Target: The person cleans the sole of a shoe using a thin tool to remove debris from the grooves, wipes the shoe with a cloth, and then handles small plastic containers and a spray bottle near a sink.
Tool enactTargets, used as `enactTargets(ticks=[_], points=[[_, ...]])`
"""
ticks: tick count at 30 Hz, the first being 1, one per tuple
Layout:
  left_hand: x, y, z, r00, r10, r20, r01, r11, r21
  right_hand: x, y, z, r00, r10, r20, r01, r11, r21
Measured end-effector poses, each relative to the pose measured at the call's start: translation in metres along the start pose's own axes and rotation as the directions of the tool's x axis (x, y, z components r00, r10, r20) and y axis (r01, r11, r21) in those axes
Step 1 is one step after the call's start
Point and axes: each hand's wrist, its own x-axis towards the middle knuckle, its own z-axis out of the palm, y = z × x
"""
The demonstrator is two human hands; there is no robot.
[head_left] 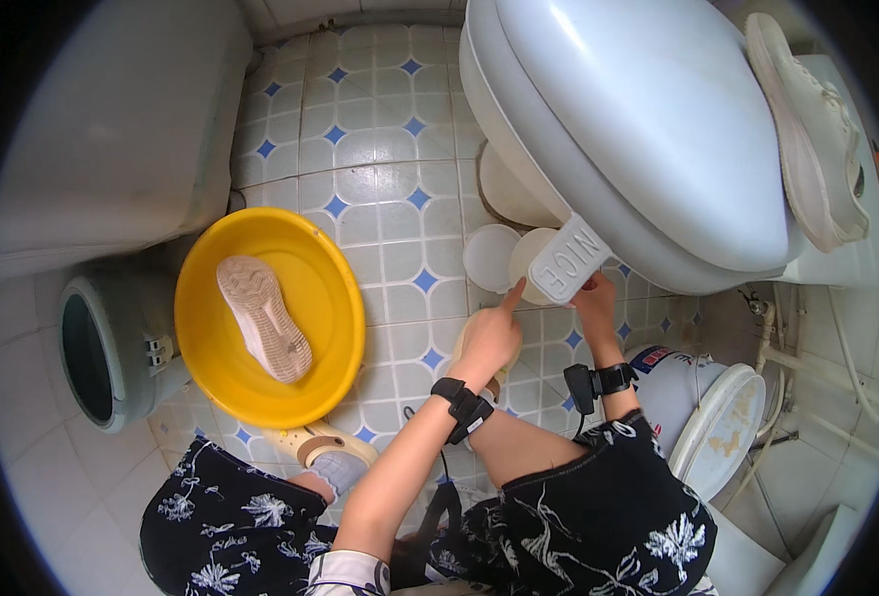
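Note:
My left hand (493, 331) has its back to the camera, its index finger extended to the rim of a round cream tub (525, 257); whether it holds anything is hidden. My right hand (594, 292) is on the tub's other side, fingertips partly hidden under a white embossed plastic tab (570, 259) at the toilet seat's edge. Its grip cannot be made out. A round white lid (490, 258) lies on the tiles beside the tub. In a yellow plastic basin (343, 320) at the left, a pale shoe (264, 320) rests sole up.
A closed white toilet (655, 134) fills the upper right, with another white sneaker (812, 134) at its back. Lidded white bucket (719, 425) and pipes (767, 335) stand lower right. At left are a grey-green open bin (130, 357) and a large white appliance or fixture (119, 127).

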Motion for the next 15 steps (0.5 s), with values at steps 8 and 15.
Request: enactTargets(ticks=[8,15], points=[[0.028,-0.038,0.036,0.979,0.201,-0.016,-0.199,0.976,0.087,-0.006,0.008,0.004,1.000,-0.001,-0.020,0.000,0.998,-0.067],[0.035,-0.051,0.050,0.969,0.247,-0.006,-0.246,0.966,0.074,-0.001,0.021,-0.007,0.865,-0.440,0.241,0.491,0.646,-0.585]])
